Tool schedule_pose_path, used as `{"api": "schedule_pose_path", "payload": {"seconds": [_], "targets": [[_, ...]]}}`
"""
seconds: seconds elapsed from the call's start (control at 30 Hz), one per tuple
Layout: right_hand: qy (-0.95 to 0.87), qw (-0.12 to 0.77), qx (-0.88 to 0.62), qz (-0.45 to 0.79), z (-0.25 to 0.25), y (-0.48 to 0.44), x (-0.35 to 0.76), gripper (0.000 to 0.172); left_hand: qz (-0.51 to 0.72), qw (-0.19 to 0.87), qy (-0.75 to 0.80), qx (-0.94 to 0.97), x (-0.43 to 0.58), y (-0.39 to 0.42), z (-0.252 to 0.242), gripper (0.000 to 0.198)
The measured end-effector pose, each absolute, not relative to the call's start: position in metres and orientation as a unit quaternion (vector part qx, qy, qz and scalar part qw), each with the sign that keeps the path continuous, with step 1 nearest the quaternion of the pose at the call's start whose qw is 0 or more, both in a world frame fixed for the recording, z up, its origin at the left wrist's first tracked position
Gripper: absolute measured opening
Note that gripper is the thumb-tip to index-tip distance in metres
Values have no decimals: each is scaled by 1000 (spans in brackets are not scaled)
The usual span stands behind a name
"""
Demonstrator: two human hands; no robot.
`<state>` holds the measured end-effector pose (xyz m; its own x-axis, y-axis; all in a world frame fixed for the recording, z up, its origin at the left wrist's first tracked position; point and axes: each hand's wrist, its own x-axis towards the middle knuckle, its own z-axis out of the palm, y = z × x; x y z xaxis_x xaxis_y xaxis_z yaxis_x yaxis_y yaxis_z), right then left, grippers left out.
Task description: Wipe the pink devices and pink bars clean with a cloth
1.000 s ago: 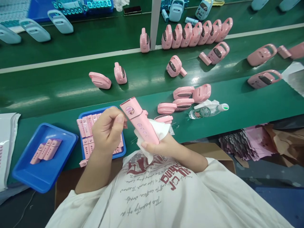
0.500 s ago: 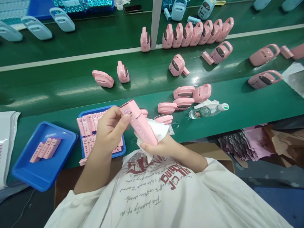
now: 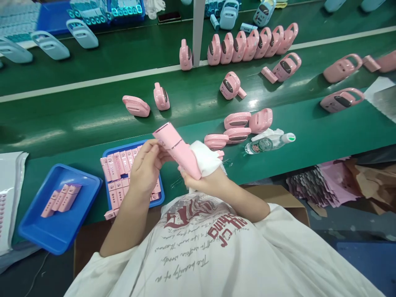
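A boxy pink microphone (image 3: pixel 177 148) is tilted between my hands above the table's front edge. My right hand (image 3: pixel 208 179) is closed around its lower end, with a crumpled white cloth (image 3: pixel 204 159) bunched against its side. My left hand (image 3: pixel 145 167) has its fingers pinched at the upper left edge, partly hidden behind it. A plain side of the microphone faces up. Under my left forearm, a blue tray (image 3: pixel 161 199) holds rows of similar pink microphones (image 3: pixel 114 194).
Another blue tray (image 3: pixel 34 231) with a few pink microphones lies at left. Pink handled speakers (image 3: pixel 236 135) and a water bottle (image 3: pixel 267 144) stand right of my hands. More pink speakers line the green conveyor (image 3: pixel 93 111), with blue ones (image 3: pixel 82 34) beyond. A metal post (image 3: pixel 198 33) rises behind.
The pink microphone has rolled in my hands, so its button face has turned out of view. My left fingers have moved from its front to its edge. The view has shifted slightly.
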<state>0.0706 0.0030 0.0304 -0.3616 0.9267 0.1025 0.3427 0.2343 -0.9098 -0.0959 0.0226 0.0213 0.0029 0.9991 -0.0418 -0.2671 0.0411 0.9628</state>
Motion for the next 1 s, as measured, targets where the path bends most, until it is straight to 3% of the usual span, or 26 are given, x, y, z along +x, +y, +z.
{"api": "schedule_pose_path", "payload": {"seconds": [0.17, 0.37, 0.57, 0.8, 1.0], "targets": [[-701, 257, -572, 340, 24, 5, 70, 37, 547, 573, 427, 436, -92, 16, 20, 42], [-671, 325, -353, 565, 25, 14, 90, 62, 532, 626, 450, 350, -94, 15, 29, 45], [-312, 443, -459, 704, 7, 21, 99, 50, 532, 657, 425, 322, -101, 16, 31, 49], [-365, 403, -375, 751, 6, 20, 72, 51, 522, 636, 461, 334, -96, 26, 8, 49], [-341, 343, -535, 693, -35, 72, 82, 23, 387, 609, 537, 437, -117, 55, -46, 56]]}}
